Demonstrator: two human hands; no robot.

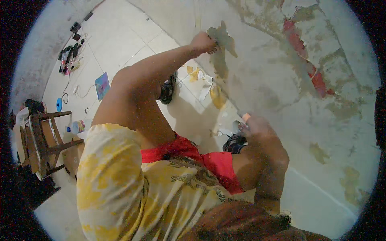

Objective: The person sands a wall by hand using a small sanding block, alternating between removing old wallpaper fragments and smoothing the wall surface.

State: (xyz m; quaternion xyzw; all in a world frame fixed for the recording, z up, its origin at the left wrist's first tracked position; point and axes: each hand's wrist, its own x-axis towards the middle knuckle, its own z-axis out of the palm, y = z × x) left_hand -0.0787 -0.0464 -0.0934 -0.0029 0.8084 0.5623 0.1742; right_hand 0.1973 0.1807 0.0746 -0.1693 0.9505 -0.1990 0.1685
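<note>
Peeling paint patch [226, 39] marks pale wall [273, 84]

A wooden stool [64, 147] and a plastic bottle [79, 127] occupy the left of the frame. At upper centre, a person's left hand [204, 44] meets the patch's left edge, fingers curled together; whether they pinch anything cannot be told. Torn scraps [206, 86] lie on the floor [132, 42] near centre. Right of centre, the right hand [260, 130] has its fingers closed around an orange-ended object [246, 117], its kind unclear.
</note>
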